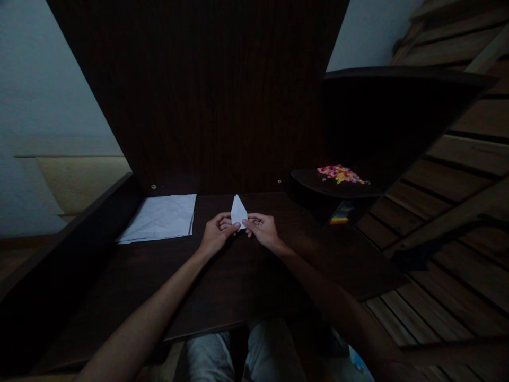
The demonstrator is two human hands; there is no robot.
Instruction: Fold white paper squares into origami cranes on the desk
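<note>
Between my two hands, above the dark desk, is a small folded piece of white paper with its narrow point facing away from me. My left hand pinches its lower left side, thumb in front and fingers behind. On the lower right side, my right hand grips the same paper with the thumb near its bottom edge. Some fingertips are hidden behind the fold. Left of my hands lies a stack of white paper sheets, slightly creased.
A curved corner shelf at the right bears a heap of small pink, red and yellow pieces. Under it sits a yellow-orange item. A raised side panel bounds the desk on the left; wooden slats stand at the right.
</note>
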